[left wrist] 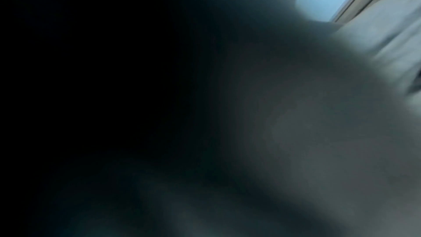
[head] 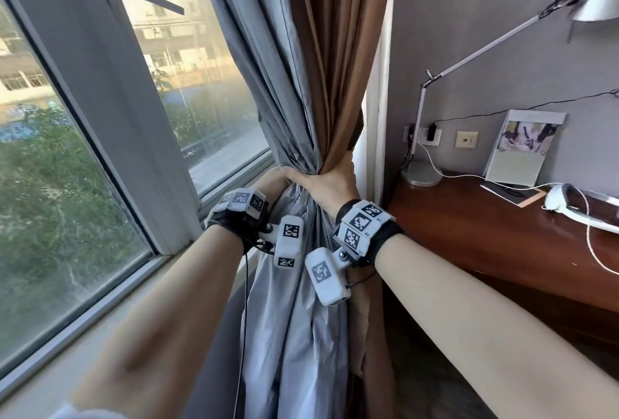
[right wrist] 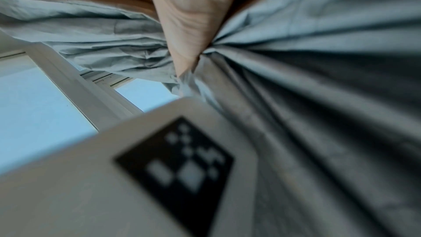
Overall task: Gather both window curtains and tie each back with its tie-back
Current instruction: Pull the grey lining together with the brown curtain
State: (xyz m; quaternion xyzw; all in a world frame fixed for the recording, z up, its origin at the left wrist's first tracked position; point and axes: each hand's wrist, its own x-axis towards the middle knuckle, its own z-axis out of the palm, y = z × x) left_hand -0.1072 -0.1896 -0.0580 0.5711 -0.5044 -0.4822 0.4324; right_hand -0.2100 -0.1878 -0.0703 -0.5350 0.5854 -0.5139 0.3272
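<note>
Your right hand [head: 330, 184] grips bunched curtain [head: 301, 100], keeping folds cinched for tie-back. Left hand [head: 273, 181] touches it just beside; its grip can't be told.

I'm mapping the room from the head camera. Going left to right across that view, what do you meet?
Window → gathered curtain, gripped by the left hand and right hand → desk lamp → wall sockets → standing card → white headset on the wooden desk.
</note>
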